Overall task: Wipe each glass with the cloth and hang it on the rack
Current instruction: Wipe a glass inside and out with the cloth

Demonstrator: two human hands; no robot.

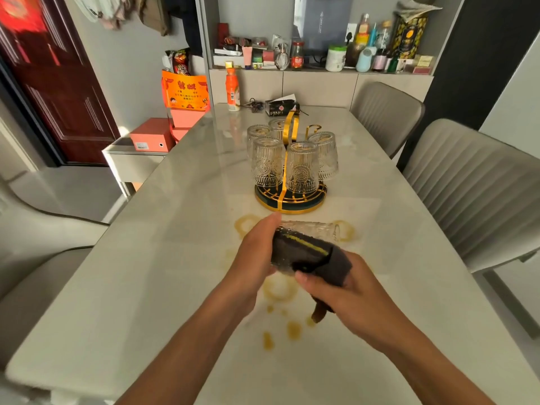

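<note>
A clear embossed glass lies on its side above the table, gripped at its left end by my left hand. My right hand holds a dark grey cloth with a yellow stripe, wrapped over the near side of the glass. Behind them stands the round gold-and-dark rack with a tall gold handle. Several patterned glasses hang upside down on it.
Orange-brown ring stains and drops mark the pale table under and near my hands. At the far end stand an orange bottle, keys and a black packet. Grey chairs stand at the right; a shelf of jars is behind.
</note>
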